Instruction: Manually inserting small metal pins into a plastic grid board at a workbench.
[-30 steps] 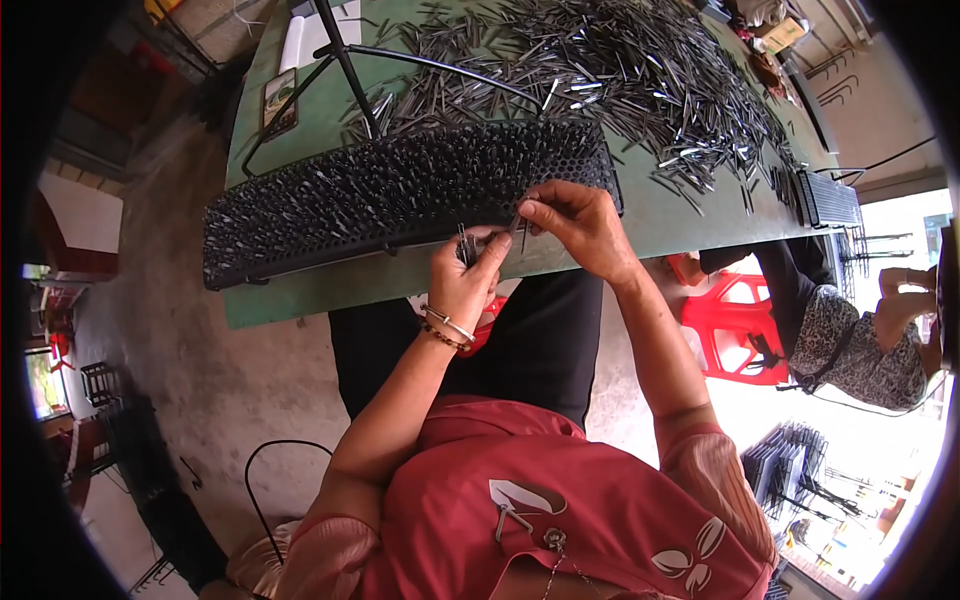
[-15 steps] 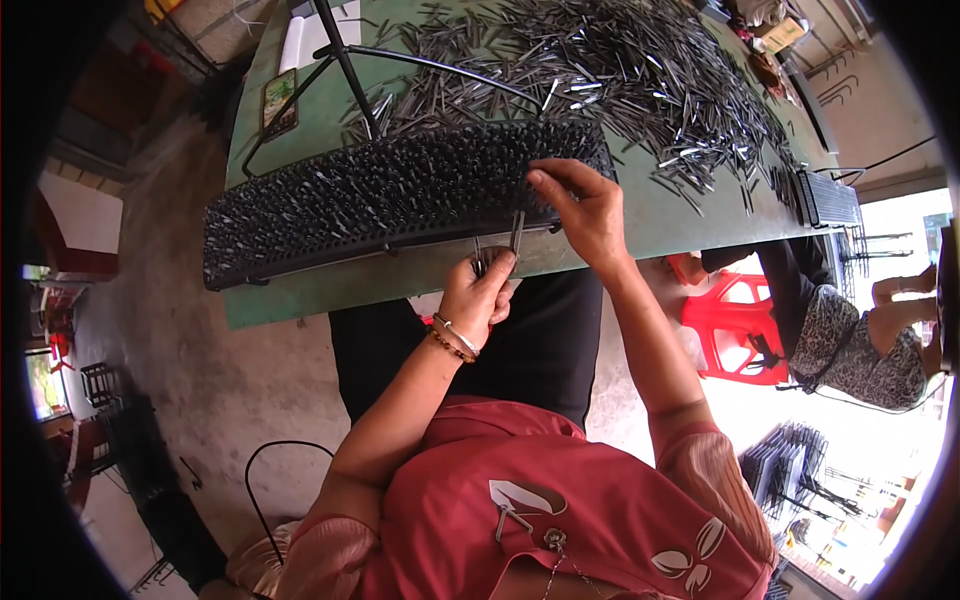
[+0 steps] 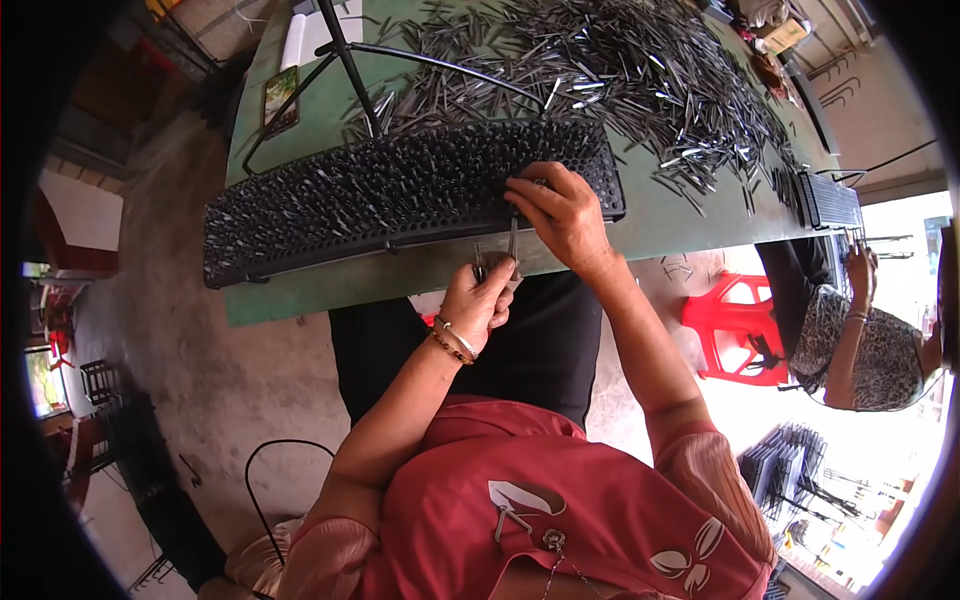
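A long black rack (image 3: 300, 262) with rows of holes lies along the table's near edge, densely filled with upright dark strips. My left hand (image 3: 482, 298), in front of the rack's near edge, is closed around a few thin metal strips (image 3: 514, 240) that stick up past the thumb. Over the right part of the rack, my right hand (image 3: 565, 215) has its fingers pinched at the upper end of one of these strips. Its fingertips partly hide that end. Bare holes show along the rack's near side and right end.
A large heap of loose dark strips (image 3: 670, 90) covers the green table (image 3: 300, 300) behind the rack. A black metal frame (image 3: 340, 50) rises at the back left. On the right, another person (image 3: 850, 340) works beside a red stool (image 3: 735, 325) and a smaller rack (image 3: 828, 200).
My right hand has moved left and slightly down, from above the rack onto the strip at my left hand. My left hand has stayed nearly still. The other person's arm has come up.
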### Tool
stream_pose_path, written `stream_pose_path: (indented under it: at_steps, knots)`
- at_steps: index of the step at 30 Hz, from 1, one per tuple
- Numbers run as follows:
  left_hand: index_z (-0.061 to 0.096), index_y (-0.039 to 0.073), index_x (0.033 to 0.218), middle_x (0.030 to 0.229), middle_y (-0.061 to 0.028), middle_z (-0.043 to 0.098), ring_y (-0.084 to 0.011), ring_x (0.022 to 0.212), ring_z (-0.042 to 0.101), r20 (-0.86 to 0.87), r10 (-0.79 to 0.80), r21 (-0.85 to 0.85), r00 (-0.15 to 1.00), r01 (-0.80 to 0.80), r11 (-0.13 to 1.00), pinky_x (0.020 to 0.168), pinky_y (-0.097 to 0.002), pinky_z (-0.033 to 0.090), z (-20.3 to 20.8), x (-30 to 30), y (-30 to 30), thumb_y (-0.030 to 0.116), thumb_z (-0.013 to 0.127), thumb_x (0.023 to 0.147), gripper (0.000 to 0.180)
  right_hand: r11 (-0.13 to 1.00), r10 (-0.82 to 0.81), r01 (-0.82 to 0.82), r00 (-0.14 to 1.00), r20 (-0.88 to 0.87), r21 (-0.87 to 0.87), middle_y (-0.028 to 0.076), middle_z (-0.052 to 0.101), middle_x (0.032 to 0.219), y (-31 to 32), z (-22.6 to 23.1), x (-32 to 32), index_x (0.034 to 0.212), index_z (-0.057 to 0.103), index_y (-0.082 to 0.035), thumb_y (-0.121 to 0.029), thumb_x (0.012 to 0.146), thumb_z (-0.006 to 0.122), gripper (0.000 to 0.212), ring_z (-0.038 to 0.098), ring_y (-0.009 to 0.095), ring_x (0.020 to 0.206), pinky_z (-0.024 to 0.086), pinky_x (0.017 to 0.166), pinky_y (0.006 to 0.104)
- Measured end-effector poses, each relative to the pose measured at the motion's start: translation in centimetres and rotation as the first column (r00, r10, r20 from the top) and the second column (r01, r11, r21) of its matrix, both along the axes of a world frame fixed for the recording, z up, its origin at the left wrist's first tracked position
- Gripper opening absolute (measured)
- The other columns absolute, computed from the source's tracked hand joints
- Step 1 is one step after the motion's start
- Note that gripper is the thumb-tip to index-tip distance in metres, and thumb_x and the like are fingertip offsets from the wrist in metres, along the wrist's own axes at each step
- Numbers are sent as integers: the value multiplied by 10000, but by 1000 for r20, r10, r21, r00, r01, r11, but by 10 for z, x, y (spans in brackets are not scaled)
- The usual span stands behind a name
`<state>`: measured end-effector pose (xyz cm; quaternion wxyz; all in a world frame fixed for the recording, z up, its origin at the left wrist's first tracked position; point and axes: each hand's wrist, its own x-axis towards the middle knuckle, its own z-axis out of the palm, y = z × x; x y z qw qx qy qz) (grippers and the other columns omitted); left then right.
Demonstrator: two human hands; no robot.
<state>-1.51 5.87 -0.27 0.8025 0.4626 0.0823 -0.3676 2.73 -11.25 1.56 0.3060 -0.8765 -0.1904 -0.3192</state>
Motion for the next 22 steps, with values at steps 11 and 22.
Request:
stream_pose_path:
  at_steps: [11,22]
  knots:
    - [550,75,925,739,30,514,-20,512,397,34,2,-11,999,-2,1000,371,-173,276,-5,-3,-1,200,575,924,128,981,-41,33,998,-37,-193,61,597,898,1,10,-4,906,683,-58,-99,737,716,177,579,229,718,457,641,339]
    - [532,86,943,717,41,479,-27,480,389,104,62,31,993,-66,997,358,-189,277,4,0,-5,196,600,909,133,899,225,164,622,-750,406,90,685,936,-4,29,-32,1047,676,-38,-249,812,730,321,629,122,837,500,753,245]
